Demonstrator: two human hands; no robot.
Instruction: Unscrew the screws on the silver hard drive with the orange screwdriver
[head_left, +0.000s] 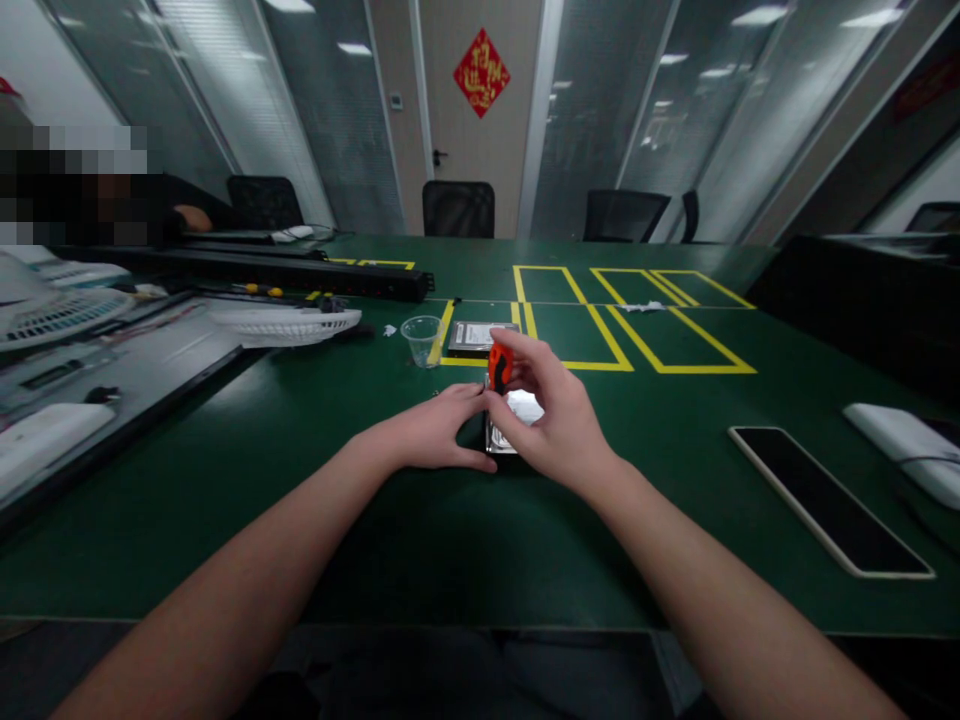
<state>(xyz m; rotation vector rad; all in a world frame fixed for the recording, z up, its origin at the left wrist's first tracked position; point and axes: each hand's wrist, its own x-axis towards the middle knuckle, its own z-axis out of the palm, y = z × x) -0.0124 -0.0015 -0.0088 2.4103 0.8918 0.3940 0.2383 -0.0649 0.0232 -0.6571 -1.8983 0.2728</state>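
A silvery hard drive (pixel 525 406) lies on the green table in front of me, partly covered by both hands. My left hand (pixel 435 428) steadies it from the left, thumb at the near edge and fingers at the far corner. In my right hand (pixel 564 420) is an orange and black screwdriver (pixel 500 368), held upright over the drive's far left part. Its tip is hidden, so contact with a screw cannot be seen. Just beyond, a second hard drive (pixel 474 337) rests inside a yellow tape outline, and a clear plastic cup (pixel 422 342) stands to its left.
White fan grilles (pixel 289 325), a long black bar (pixel 300 272) and a grey panel (pixel 150 365) crowd the left. At right lie a phone (pixel 829 500) and a white device (pixel 904 450). Yellow tape rectangles mark the table (pixel 652 500). Another person sits far left.
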